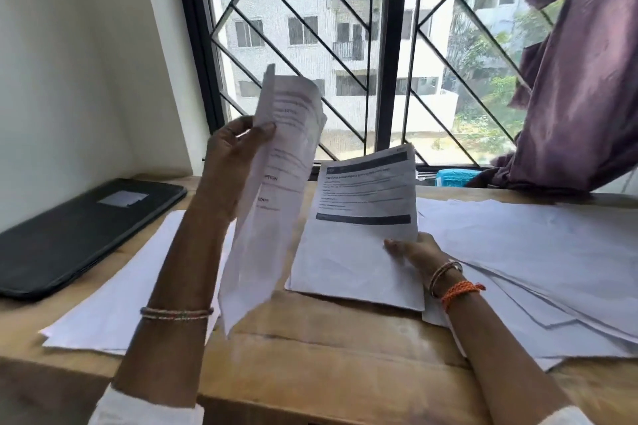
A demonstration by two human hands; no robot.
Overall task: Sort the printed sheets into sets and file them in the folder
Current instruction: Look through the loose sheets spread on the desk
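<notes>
L hand pinches curled printed sheet, raised above table centre. R hand grips second sheet by its right edge. Black folder closed, far-left corner. Loose stacks along right edge.

Left hand raised, forearm upright, thumb and fingers pinching. Right hand low, thumb on top, fingers curled under, wrist banded.

A folder lies left on the table, loose sheets right.
</notes>
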